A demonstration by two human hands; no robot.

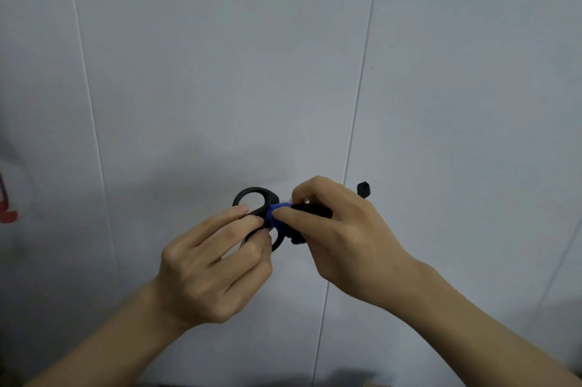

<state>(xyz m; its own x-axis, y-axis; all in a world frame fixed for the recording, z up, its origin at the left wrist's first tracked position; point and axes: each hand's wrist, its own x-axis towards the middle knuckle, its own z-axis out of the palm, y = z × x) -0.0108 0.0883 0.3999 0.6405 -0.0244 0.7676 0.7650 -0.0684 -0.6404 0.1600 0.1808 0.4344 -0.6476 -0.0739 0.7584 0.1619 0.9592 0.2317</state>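
pale grey panels with thin seams sit behind two bare hands working close together. the left hand (208,267) pinches the black scissors (273,197) at the neck between the finger rings. the right hand (340,238) curls round a dark fuzzy strap (315,210) and pinches a blue tab (277,210) against the handles. the blades are hidden, so a hard tug on the tab could slide fingers onto an edge, or twist the lightly pinched scissors loose.
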